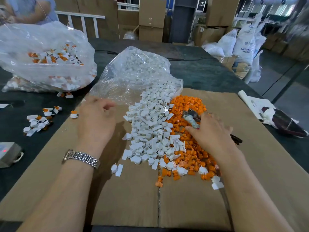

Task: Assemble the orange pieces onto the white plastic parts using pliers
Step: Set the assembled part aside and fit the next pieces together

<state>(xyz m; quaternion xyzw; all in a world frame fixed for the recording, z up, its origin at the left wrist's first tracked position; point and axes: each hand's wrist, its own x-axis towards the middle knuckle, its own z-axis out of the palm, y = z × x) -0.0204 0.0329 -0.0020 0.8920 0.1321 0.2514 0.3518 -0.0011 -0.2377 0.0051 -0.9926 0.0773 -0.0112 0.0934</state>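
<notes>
Stacked cardboard boxes point(151, 19) and white sacks point(245, 46) stand beyond the dark table point(200, 71).

White parts point(150, 129) lay on cardboard point(133, 198), orange pieces point(187, 104) to their right, open bag point(133, 72) behind.

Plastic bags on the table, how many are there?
2. One bag sits far left, holding white-and-orange parts. The other bag lies in the middle, spilling white parts onto the cardboard. More may be hidden.
</notes>
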